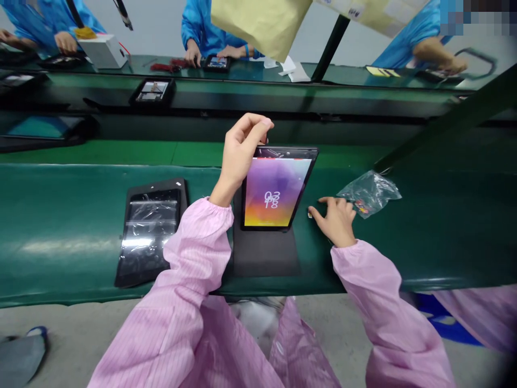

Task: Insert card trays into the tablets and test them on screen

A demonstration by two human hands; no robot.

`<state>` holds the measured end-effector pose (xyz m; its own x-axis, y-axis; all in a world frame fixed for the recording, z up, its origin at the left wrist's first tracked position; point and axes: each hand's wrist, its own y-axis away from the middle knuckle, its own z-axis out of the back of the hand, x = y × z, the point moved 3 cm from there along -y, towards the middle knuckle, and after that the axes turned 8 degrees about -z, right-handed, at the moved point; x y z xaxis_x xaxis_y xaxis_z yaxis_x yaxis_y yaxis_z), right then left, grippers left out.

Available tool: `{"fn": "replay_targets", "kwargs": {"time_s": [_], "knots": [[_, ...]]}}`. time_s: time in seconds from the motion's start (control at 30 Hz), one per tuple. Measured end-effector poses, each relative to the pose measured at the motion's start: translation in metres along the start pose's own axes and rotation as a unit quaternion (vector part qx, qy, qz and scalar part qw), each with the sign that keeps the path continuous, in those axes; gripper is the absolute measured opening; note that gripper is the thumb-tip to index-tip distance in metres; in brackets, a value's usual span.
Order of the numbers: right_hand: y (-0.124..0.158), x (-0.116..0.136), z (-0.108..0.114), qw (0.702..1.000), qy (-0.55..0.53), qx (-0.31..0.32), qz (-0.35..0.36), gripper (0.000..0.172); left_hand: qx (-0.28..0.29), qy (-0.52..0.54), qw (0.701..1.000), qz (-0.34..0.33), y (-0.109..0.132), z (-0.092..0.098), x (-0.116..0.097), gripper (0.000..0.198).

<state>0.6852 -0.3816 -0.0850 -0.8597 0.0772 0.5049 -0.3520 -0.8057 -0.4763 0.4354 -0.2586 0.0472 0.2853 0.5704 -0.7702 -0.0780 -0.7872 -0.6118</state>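
"How will the lit tablet (278, 188), tilted up over the dark pad (266, 257) near the table's (60, 215) front edge, handle?"

"Likely light, stiff, slick, fragile; take its side edges. Left hand (242, 148) pinched at its top, hold unclear; right hand (338, 222) loosely spread."

"In the way?"

"Perhaps the plastic bag (375, 189), right."

We wear a loose pink smock (220, 337) with fine stripes; its left sleeve (177, 302), toward seven o'clock, and right sleeve (383, 307), at four o'clock, have gathered cuffs (218, 211).
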Motion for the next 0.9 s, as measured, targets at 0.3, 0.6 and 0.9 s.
{"fn": "replay_targets", "kwargs": {"time_s": [0.3,0.6,0.9], "knots": [[0.031,0.098,0.021,0.891,0.160,0.000,0.424,0.050,0.002,-0.016,1.000,0.010,0.000,0.005,0.011,0.040],[-0.025,0.094,0.020,0.897,0.122,0.085,0.416,0.060,-0.002,-0.020,0.999,0.037,-0.001,0.009,0.021,0.044],[-0.012,0.097,-0.011,0.951,-0.290,0.108,-0.005,0.066,-0.023,0.135,0.981,0.140,0.009,0.011,0.033,0.040]]}}
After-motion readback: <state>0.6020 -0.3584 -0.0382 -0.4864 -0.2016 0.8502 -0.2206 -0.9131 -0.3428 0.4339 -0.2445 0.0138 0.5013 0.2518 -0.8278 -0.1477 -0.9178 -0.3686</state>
